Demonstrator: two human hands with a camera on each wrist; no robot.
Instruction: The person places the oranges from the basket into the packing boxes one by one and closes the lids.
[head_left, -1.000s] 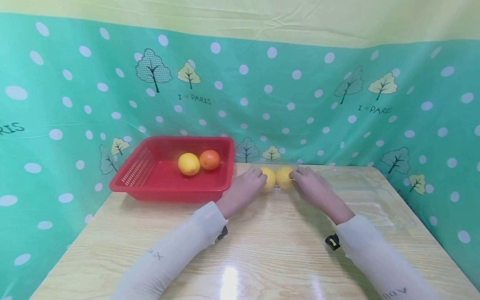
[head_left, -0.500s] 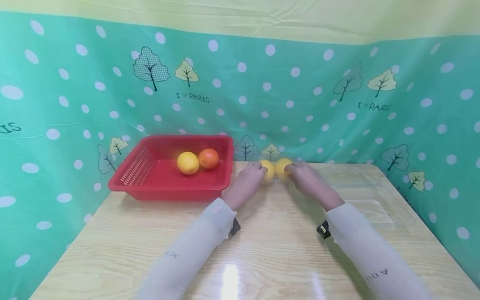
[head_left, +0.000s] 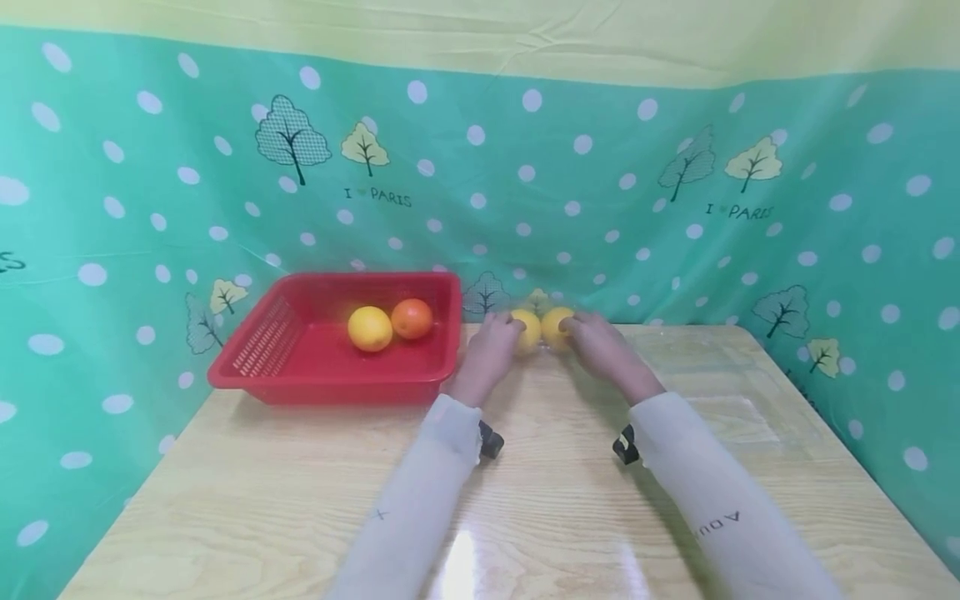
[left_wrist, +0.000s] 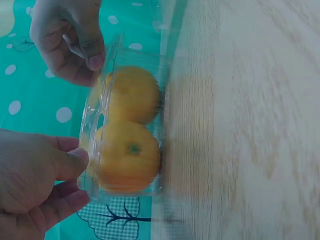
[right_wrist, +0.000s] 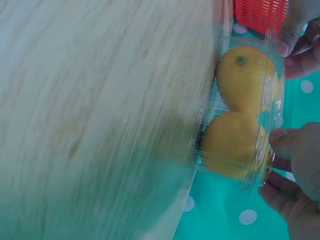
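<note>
Two orange fruits sit side by side in a clear plastic clamshell box near the table's back edge. The left orange shows its green stem end; the other orange is beside it. My left hand pinches the box's upper edge at its left end, thumb on the near side. At the right end my right hand holds the same edge between thumb and fingers. In the right wrist view the box looks covered. Whether its base touches the table, I cannot tell.
A red plastic basket stands left of the box, holding a yellow-orange fruit and a redder one. Clear plastic containers lie on the right of the wooden table. A green dotted curtain hangs behind.
Both hands and the box with the oranges have moved away from me, toward the back edge of the table. The head view has shifted slightly. The basket stays put.
</note>
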